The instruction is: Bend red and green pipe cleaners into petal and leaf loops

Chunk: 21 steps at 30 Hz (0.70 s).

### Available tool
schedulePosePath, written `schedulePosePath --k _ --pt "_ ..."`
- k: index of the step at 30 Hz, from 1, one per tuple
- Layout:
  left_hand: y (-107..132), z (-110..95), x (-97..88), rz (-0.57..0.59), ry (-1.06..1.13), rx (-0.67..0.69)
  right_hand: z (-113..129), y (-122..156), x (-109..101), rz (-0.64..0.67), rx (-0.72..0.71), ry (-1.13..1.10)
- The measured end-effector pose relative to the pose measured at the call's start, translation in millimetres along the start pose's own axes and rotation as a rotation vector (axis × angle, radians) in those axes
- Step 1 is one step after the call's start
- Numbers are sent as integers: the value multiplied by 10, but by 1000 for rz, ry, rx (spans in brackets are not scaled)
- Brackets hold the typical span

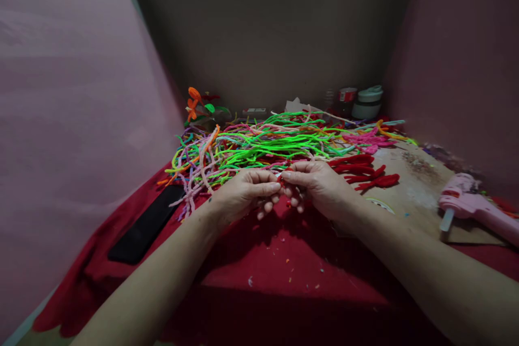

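My left hand (252,188) and my right hand (311,179) meet above the front of the table, thumbs and fingertips pinched together. Between them is a small piece of red pipe cleaner (288,204), mostly hidden by the fingers. Just behind the hands spreads a heap of loose pipe cleaners (275,143), bright green in the middle with pink, purple, orange and yellow ones around. Several looped red pipe-cleaner pieces (379,181) lie beyond my right hand.
A black phone (146,227) lies at the left on the red cloth (267,270). At the right, a pink glue gun (466,203) rests on a brown board (421,211). An orange pipe-cleaner flower (193,100) and a lidded cup (367,101) stand at the back. Pale walls flank the table.
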<state>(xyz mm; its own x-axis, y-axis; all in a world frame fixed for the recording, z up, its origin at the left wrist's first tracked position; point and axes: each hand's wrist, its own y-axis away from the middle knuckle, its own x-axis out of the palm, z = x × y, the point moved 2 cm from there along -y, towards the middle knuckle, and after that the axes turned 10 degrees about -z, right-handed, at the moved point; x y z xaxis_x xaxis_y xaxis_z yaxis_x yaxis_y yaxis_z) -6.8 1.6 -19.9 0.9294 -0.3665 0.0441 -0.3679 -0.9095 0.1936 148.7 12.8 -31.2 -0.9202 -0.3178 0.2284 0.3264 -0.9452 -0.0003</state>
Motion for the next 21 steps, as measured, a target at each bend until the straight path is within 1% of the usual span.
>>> schedulePosePath --k 4,7,11,15,18,21 --pt "-24 -15 -23 -75 4 27 22 0 3 -21 23 -90" --pt "-22 -32 -27 -106 -11 35 29 0 -8 -69 46 -47" --pt "-5 -48 -6 -161 -45 66 42 12 -15 -92 -5 26" --pt "14 -71 59 -224 -127 130 37 16 -7 -104 14 -75" --pt "20 -79 116 -258 -190 170 38 6 -5 -156 -31 -124" --pt "17 -69 155 -253 -220 183 30 -3 3 -185 -81 -112"
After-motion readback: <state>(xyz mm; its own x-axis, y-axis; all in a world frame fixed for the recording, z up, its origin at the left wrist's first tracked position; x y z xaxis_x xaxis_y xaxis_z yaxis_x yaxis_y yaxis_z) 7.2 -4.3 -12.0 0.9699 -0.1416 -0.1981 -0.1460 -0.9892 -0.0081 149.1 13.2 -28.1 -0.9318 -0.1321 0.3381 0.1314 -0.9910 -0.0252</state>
